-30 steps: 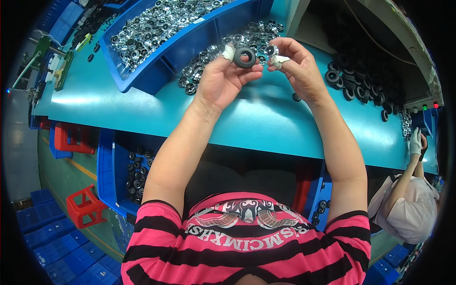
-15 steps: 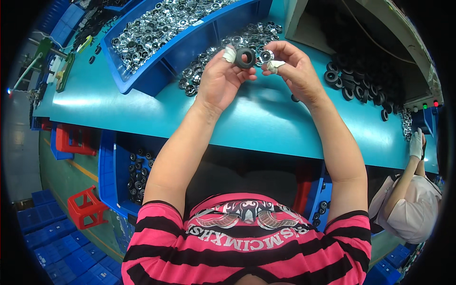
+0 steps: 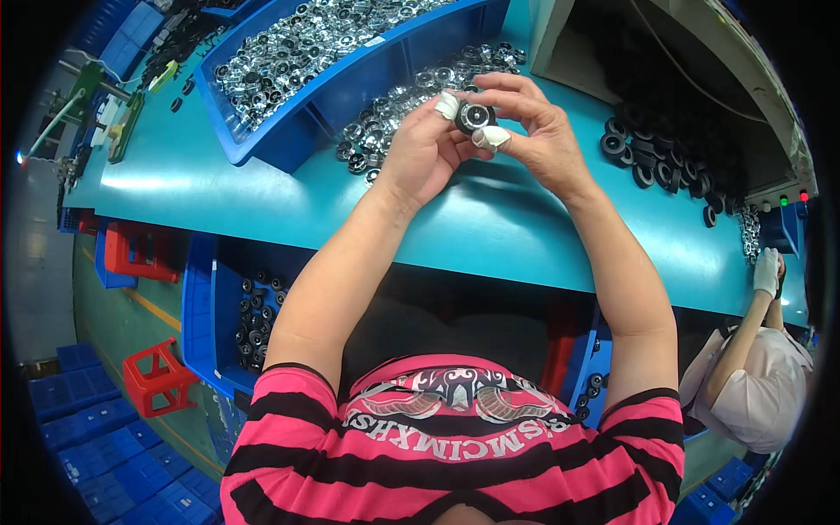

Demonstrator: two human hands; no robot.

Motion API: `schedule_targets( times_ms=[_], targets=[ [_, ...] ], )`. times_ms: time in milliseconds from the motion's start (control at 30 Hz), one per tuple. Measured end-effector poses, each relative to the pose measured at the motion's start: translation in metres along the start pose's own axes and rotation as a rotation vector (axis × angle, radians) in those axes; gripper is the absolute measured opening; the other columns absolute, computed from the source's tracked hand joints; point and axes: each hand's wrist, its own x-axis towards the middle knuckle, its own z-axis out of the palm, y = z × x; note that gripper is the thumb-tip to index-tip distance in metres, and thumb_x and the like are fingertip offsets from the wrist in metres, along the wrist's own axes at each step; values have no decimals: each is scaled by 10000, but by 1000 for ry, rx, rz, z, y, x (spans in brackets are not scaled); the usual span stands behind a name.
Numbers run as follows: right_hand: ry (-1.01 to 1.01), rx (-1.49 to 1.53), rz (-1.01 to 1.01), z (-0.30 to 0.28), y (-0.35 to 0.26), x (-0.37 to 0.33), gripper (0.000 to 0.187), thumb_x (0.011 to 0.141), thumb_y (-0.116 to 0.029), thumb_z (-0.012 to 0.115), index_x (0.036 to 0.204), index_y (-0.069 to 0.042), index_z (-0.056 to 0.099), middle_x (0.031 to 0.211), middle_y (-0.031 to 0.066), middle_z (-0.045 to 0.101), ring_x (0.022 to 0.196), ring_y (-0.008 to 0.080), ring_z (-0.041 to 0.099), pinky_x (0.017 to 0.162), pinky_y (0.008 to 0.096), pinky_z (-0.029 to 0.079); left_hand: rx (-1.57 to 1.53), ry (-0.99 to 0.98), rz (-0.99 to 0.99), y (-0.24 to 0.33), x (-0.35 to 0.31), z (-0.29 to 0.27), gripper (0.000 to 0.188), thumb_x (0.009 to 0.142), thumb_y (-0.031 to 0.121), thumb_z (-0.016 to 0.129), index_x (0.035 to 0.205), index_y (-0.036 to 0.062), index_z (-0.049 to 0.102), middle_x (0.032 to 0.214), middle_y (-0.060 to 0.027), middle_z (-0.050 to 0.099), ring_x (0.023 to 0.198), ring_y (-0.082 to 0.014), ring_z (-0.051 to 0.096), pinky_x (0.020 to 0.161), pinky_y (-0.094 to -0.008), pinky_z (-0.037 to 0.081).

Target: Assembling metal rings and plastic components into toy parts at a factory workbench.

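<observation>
Above the table, my left hand [image 3: 416, 163] grips a small black rubber tyre [image 3: 462, 123]. A shiny silver wheel hub with a dark centre [image 3: 476, 115] sits against the tyre's opening, ringed by the black rubber. My right hand [image 3: 549, 147] pinches this hub and tyre from the other side, fingers above and thumb below. How deep the hub lies inside the tyre I cannot tell. White tape [image 3: 492, 137] wraps my right thumb, and a similar white wrap [image 3: 448, 106] is on my left hand. Loose silver hubs [image 3: 374, 131] lie just beyond my left hand.
A long blue bin [image 3: 306, 131] full of hubs stands at the back left. Black tyres [image 3: 652, 157] are heaped at the right, by a pale machine housing [image 3: 548, 39]. A co-worker's gloved hand [image 3: 766, 271] is at the far right. Below the table is a blue crate [image 3: 199, 306].
The hub in my right hand has come left against the tyre; before, the two were held apart. My hands have drawn together, and the tyre has moved slightly right and down.
</observation>
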Motion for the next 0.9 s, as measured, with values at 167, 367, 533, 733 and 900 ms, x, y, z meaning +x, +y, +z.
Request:
schedule_targets(
  times_ms=[167,367,533,733,900],
  targets=[
    [-8,65,12,0,4,1,326,818,-200,794,1142,-176,762,1257,39,643,1162,181,590,957,364,505,74,49,30,0,0,1,356,1083,252,409,1286,-9,540,1136,-127,662,1006,-228,674,810,-395,592],
    [45,-187,-104,1,-2,-1,330,800,-111,773,1129,-130,750,1172,45,681,1112,190,611,928,333,521,181,80,162,-5,-1,13,255,1023,113,538,1238,-24,548,1110,-118,660,989,-204,670,837,-362,592],
    [-28,-21,-20,2,-5,2,487,778,-74,767,1255,-123,680,1256,35,633,1106,170,605,914,320,531,404,128,268,-3,2,16,223,980,30,584,1200,-5,571,1072,-85,670,959,-136,650,790,-278,566],
    [-111,207,238,-1,23,-7,418,883,-29,705,1291,18,624,1178,101,638,1063,184,657,889,307,564,407,196,242,-5,-2,17,189,958,29,628,1146,26,607,981,-45,672,865,-121,650,714,-262,549],
    [-8,140,134,6,5,-9,326,851,-65,746,1175,-34,733,1139,73,661,944,145,657,828,266,534,448,152,283,-6,-4,16,153,949,7,626,1100,24,620,929,-30,663,792,-84,609,667,-244,519]
  ],
)
